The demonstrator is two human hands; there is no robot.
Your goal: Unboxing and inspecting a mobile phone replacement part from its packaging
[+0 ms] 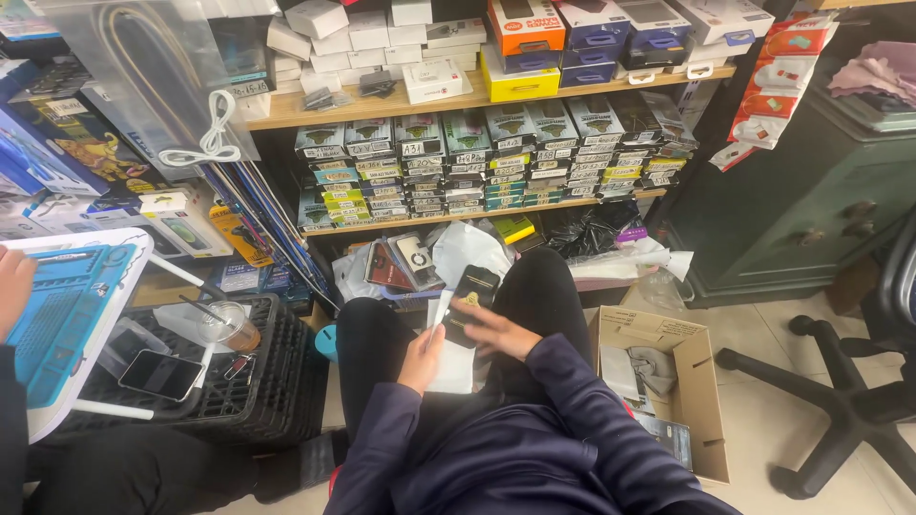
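Centrally, left hand (pixel 423 358) fingers grip a white packet (pixel 448 362); right hand (pixel 496 331) fingers hold a black phone case (pixel 469 303) above the lap.

Wooden shelves (pixel 382 107) packed with small boxes line the back wall. A dark green cabinet (pixel 792 219) stands beside them on the pale tiled floor (pixel 763 429). An open cardboard box (pixel 701 381) sits near a black swivel chair base (pixel 840 401). A black plastic crate (pixel 277 381) stands further along the floor.
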